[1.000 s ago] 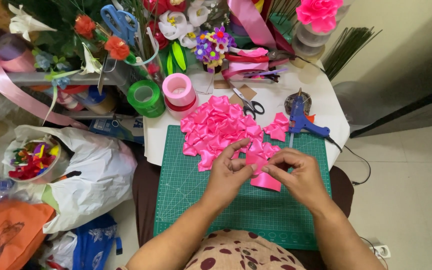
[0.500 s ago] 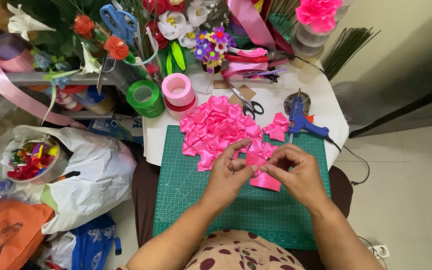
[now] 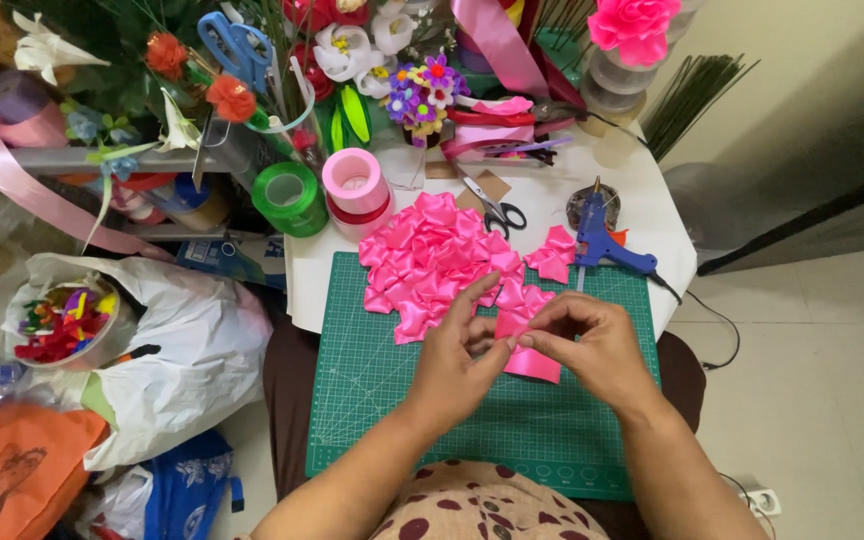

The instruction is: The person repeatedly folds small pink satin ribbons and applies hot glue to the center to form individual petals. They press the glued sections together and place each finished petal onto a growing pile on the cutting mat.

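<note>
Head: bowl [image 3: 102, 335] (colourful ribbon scraps [image 3: 57, 325]).

Left hand [image 3: 457, 365], right hand [image 3: 592, 345], fingertips pinched together

floor: pale tiles [image 3: 832, 400], right side, even soft light | wall: plain beige [image 3: 812, 40], far right | furniture: small white table [image 3: 642, 190] centre, green cutting mat [image 3: 372, 400] on near part | shelf [image 3: 72, 158] far left, cluttered | socket strip [image 3: 762, 498] on floor, near right

White plastic bag [image 3: 187, 345] left; orange bag [image 3: 12, 465] below.
</note>
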